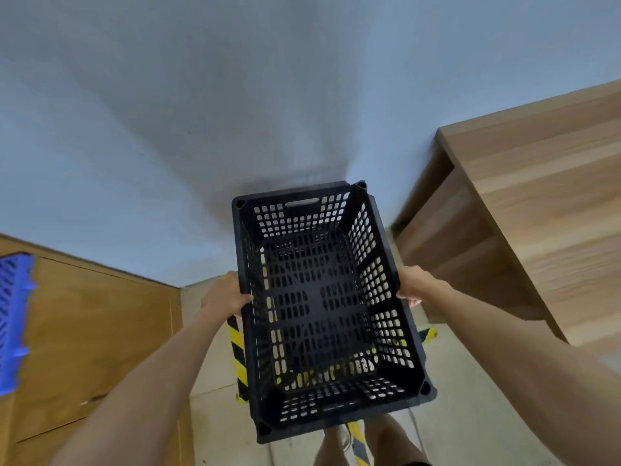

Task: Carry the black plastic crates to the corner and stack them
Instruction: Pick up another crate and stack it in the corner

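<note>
A black plastic crate (322, 304) with perforated walls and floor hangs in front of me, held up above the floor, its open top facing the camera. My left hand (226, 294) grips the rim of its left long side. On the opposite long side my right hand (415, 284) grips the rim. The crate is empty. Its far end points toward the pale wall (235, 112).
A wooden desk (537, 203) stands at the right against the wall. Wooden panels (90, 331) line the left, with a blue plastic crate (13, 317) at the far left edge. Yellow-and-black floor tape (238, 358) runs under the crate on the tiled floor.
</note>
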A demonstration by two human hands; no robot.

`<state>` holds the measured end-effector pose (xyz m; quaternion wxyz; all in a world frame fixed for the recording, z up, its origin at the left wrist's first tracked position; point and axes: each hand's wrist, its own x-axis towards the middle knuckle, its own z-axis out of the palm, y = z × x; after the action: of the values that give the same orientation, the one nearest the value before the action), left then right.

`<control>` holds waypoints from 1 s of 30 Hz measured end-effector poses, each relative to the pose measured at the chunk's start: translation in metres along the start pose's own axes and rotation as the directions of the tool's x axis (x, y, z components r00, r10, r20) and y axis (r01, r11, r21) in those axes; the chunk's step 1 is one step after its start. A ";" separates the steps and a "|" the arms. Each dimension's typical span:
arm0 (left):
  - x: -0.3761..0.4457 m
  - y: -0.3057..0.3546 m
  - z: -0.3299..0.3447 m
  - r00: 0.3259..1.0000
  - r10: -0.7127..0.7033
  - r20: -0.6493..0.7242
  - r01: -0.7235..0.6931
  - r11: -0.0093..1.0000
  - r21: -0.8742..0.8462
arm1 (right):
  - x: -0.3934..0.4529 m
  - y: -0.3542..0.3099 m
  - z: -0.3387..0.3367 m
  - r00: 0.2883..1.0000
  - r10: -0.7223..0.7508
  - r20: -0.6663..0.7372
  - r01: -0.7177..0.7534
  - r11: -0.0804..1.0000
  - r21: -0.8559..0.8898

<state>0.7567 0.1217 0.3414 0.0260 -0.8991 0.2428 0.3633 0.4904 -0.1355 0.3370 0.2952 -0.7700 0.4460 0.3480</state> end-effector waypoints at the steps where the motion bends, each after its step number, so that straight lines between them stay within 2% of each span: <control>1: 0.006 0.002 0.000 1.000 -0.011 0.005 0.011 1.000 0.004 | 0.009 -0.001 -0.001 1.000 -0.003 -0.002 0.003 1.000 -0.013; 6: 0.054 -0.006 0.022 0.996 -0.088 0.019 0.089 0.992 -0.093 | 0.052 -0.005 -0.001 0.999 -0.045 -0.025 0.043 0.996 -0.084; 14: 0.098 -0.002 0.041 0.992 -0.124 0.034 0.127 0.987 -0.102 | 0.111 -0.008 -0.006 0.995 -0.092 -0.030 0.086 0.982 -0.170; 21: 0.119 0.008 0.061 0.983 -0.181 0.029 0.181 0.983 -0.020 | 0.144 -0.003 0.014 0.997 -0.079 0.004 0.079 0.987 -0.142; 30: 0.139 -0.001 0.076 0.971 -0.232 0.062 0.233 0.972 -0.016 | 0.171 -0.011 0.021 0.995 -0.088 0.050 0.092 0.991 -0.092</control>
<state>0.7942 0.0814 0.1929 0.0650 -0.9103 0.1307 0.3874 0.5557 -0.1967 0.1899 0.2840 -0.7943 0.3869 0.3723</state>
